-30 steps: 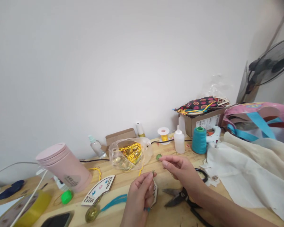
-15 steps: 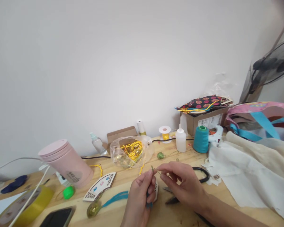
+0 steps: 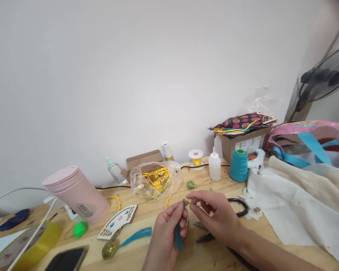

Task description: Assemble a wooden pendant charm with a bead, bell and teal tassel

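My left hand [image 3: 169,227] is closed around a blue tassel [image 3: 178,237], whose strands hang below the fingers. A small greenish loop [image 3: 183,202] sticks up between its thumb and forefinger. Close by on the right, my right hand [image 3: 220,214] pinches a thin green thread near that loop; the thread is hard to make out. Behind the hands a small ball of green thread [image 3: 191,184] lies on the wooden table. Partly under my right hand are black-handled scissors [image 3: 206,236]. A second blue tassel [image 3: 137,235] with a gold bell [image 3: 110,249] lies to the left.
A fan-shaped decorated piece [image 3: 118,222], a pink tumbler [image 3: 79,195], a phone [image 3: 66,259] and yellow tape [image 3: 42,241] lie left. Behind are a bag of yellow cords [image 3: 156,180], a squeeze bottle [image 3: 214,167] and a teal spool [image 3: 238,165]. White cloth [image 3: 285,210] covers the right.
My right hand has let go of the green thread ball on the table and moved down and left, next to the loop. The tassel in my left hand now shows more.
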The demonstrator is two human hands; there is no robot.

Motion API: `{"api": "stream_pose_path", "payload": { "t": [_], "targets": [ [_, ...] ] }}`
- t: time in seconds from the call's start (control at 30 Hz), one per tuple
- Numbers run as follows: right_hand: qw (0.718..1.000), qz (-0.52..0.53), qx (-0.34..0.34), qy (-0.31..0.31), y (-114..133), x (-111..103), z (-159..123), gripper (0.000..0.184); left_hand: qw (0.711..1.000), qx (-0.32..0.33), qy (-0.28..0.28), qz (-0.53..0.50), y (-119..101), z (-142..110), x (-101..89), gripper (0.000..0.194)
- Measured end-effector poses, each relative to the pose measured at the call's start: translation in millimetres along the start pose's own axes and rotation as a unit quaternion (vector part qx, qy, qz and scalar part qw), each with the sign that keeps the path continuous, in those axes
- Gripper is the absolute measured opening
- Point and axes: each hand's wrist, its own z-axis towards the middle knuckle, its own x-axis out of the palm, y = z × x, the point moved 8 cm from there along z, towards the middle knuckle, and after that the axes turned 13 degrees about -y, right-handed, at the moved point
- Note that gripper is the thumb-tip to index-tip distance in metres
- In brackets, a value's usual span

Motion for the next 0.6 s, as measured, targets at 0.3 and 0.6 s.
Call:
{"api": "stream_pose_path", "payload": {
  "t": [0.3, 0.6],
  "targets": [
    [0.999, -0.012, 0.019, 0.041, -2, 6, 1, 0.016, 1.000, 0.028, -0.006, -0.008, -6, -1, -0.1, 0.013],
    [0.958, 0.110, 0.265, 0.001, -35, 7, -1, 0.014, 0.996, 0.046, -0.065, 0.043, -10, -1, -8.2, 0.020]
  ]
}}
